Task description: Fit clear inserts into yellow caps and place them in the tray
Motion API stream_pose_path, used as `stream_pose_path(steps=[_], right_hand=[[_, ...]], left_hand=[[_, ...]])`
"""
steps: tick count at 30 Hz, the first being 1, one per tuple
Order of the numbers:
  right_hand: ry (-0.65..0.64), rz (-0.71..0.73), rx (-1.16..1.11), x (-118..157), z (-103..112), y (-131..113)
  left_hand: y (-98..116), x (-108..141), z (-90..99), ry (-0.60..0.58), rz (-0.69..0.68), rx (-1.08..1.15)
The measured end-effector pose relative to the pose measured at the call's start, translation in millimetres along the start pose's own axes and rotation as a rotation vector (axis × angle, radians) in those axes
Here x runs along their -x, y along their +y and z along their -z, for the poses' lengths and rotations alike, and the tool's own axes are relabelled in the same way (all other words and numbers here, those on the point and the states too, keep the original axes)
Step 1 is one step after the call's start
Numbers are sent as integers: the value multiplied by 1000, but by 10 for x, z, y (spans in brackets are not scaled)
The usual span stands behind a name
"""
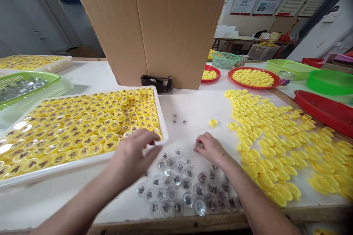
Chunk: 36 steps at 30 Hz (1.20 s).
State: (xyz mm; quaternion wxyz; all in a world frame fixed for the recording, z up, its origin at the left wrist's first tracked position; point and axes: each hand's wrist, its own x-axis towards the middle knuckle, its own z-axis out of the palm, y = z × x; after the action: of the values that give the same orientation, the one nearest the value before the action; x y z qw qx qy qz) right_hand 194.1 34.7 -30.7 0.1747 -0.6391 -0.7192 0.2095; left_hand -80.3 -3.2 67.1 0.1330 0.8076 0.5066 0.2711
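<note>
My right hand (209, 148) pinches a small clear plastic disc (199, 145) at its fingertips, just above the white tabletop (187, 106). Below it lies a loose spread of several clear round discs (176, 181) with dark prints inside. My left hand (135, 152) hangs open over the right corner of a white tray (162, 125), its fingers close to the rim. That tray is packed with yellow ingot-shaped pieces (82, 128) bearing dark centres. To the right, a scattered heap of plain yellow pieces (273, 150) covers the table.
A tall cardboard panel (165, 25) rises at the table's back, with a black tape dispenser (156, 83) at its foot. Red plates of yellow pieces (252, 78), green baskets (226, 60) and a red tray (325, 112) stand beyond. Further trays sit at the far left.
</note>
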Motion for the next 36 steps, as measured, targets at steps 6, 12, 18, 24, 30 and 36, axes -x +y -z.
stream_pose_path(steps=[6, 12, 18, 24, 30, 36], right_hand=[[75, -63, -27, 179, 81, 8], [287, -158, -300, 369, 142, 190], [558, -140, -630, 355, 210, 440], [613, -6, -783, 378, 251, 403], [546, 101, -795, 465, 299, 299], [354, 267, -712, 578, 218, 15]], left_hand=[[496, -418, -820, -188, 5, 227], [635, -1418, -1568, -251, 128, 182], [660, -1799, -2158, -288, 117, 98], [626, -1680, -2117, -267, 122, 158], [638, -1004, -1548, -324, 160, 356], [497, -319, -1202, -324, 274, 733]])
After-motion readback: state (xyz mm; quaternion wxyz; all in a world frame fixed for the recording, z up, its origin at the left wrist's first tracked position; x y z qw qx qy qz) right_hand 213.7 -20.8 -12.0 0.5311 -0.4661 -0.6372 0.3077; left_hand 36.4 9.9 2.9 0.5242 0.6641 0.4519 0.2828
